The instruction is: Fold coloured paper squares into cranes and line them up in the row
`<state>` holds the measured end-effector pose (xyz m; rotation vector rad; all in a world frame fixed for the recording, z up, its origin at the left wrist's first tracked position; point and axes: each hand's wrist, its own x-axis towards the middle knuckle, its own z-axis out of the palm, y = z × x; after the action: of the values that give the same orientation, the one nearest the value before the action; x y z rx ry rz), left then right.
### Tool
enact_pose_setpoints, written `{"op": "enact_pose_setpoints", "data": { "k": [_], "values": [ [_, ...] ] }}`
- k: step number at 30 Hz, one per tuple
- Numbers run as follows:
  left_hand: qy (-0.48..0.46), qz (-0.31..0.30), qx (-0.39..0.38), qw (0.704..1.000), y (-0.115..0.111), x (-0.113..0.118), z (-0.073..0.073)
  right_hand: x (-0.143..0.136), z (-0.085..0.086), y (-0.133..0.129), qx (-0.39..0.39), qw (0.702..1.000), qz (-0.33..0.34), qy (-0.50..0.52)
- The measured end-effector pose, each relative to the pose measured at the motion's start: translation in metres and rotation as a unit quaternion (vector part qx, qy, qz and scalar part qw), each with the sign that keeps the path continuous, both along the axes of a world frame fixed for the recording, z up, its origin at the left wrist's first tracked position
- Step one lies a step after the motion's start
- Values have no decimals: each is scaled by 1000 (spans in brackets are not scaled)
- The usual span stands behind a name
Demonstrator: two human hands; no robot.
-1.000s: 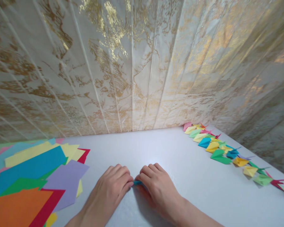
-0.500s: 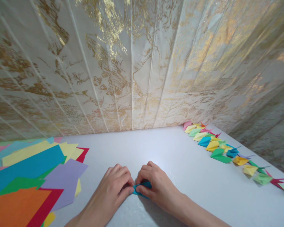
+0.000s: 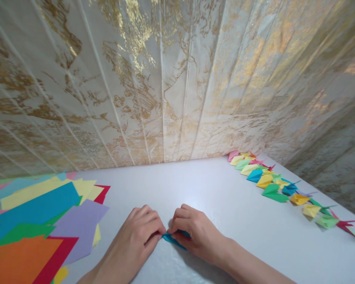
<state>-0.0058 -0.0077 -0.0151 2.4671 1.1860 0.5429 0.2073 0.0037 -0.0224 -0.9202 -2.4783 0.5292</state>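
A small folded piece of blue paper [image 3: 175, 240] lies low over the white table, between my two hands. My left hand [image 3: 144, 232] pinches its left tip with thumb and fingers. Curled around the right part of the paper, my right hand [image 3: 193, 230] grips it and covers much of it. The fingertips of both hands nearly meet at the paper's left end.
Coloured sheets, with an orange one [image 3: 23, 256] and a purple one [image 3: 83, 227], overlap at the left. Folded paper figures, including a green one [image 3: 274, 193], line the table's right edge. A gold-patterned curtain [image 3: 162, 98] hangs behind the table [image 3: 171, 185].
My right thumb has slid in behind the paper's edge, and my left fingers pinch closer to its tip. The whole view has shifted slightly.
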Motion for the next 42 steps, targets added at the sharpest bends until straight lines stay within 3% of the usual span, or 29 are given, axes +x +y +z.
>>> {"op": "enact_pose_setpoints", "data": {
  "k": [5, 10, 16, 21, 28, 31, 36, 42],
  "values": [
    [32, -32, 64, 997, -2, 1, -1, 2, -2, -5, 56, 998, 34, -9],
    [8, -65, 134, 989, 0, -1, -4, 7, -10, -5, 99, 993, 61, 6],
    [23, -63, 201, 977, -2, -2, -8, 12, -7, -8, 128, 987, 84, -43],
    [100, -31, 232, 967, -7, 0, -9, 12, -8, -24, 190, 976, 38, -102],
    [243, -37, 257, 935, -17, -2, 5, 16, -23, -48, 243, 961, -54, -119],
    [264, -38, 253, 930, -22, -1, 11, 21, -12, -48, 187, 975, -70, -98],
    [293, -38, 246, 923, -29, 1, 10, 8, 11, -30, -8, 989, -148, -24],
    [284, -26, 217, 934, -32, -2, 11, -15, 9, -16, -120, 978, -172, -10]
  ]
}}
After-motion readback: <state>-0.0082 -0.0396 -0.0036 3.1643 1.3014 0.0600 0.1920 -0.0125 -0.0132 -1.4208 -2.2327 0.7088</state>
